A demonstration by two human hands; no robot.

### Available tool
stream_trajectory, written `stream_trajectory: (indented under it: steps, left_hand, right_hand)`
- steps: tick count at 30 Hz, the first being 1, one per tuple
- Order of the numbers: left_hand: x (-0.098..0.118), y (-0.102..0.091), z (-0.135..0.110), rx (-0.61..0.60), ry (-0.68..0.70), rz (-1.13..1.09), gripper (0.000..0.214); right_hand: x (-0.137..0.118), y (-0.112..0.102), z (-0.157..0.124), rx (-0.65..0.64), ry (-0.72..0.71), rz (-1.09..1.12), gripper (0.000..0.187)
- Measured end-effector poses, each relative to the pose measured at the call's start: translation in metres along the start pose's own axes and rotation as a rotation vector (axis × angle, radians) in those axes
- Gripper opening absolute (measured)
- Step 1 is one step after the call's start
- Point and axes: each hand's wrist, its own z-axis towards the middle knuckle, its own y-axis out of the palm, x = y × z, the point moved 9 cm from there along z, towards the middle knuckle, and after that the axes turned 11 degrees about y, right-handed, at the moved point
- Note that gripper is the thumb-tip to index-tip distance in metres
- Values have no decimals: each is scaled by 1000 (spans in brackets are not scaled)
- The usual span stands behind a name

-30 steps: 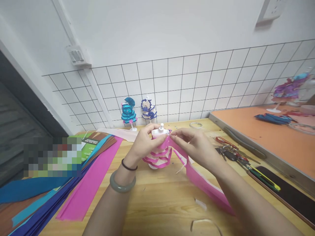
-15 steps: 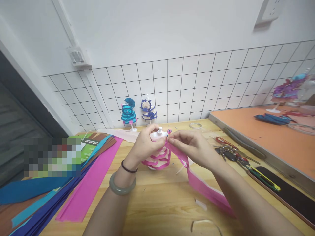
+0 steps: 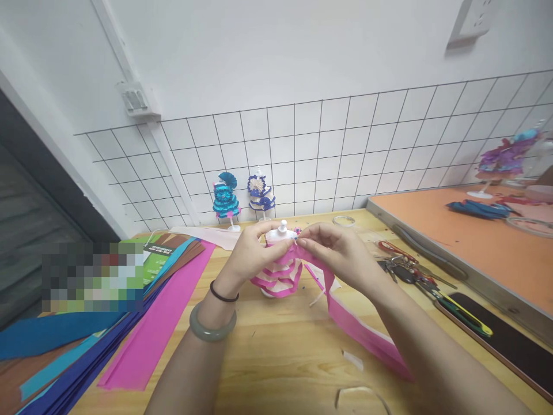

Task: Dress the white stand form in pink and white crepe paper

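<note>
A miniature dress form (image 3: 281,282) in pink-and-white ruffles stands upright on the wooden table (image 3: 259,369), between both hands. The left hand (image 3: 254,251) reaches in palm-inward, fingers curled behind the bodice, thumb across its front, clasping it. The right hand (image 3: 341,251) angles in, thumb and forefinger pinched together beside the bodice, just above a pink paper strip (image 3: 360,328); what they pinch is too small to tell.

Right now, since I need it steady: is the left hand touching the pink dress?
Touching: the head view shows the left hand on the pink dress, thumb across its upper front.
</note>
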Motion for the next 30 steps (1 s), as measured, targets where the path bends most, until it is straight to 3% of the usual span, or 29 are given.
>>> stream_trajectory:
  steps: [12, 20, 25, 30]
  left_hand:
    - [0, 1, 1, -6, 6, -27, 30]
    - [0, -2, 1, 25, -4, -13, 32]
    - [1, -2, 1, 24, -8, -7, 28]
    - [3, 1, 0, -2, -2, 14, 23]
  right_hand:
    - [-7, 2, -1, 14, -65, -65, 19]
    - [-1, 2, -3, -19, 14, -84, 25]
    - [-13, 8, -9, -82, -76, -166, 21]
    - [-18, 3, -9, -1, -132, -202, 17]
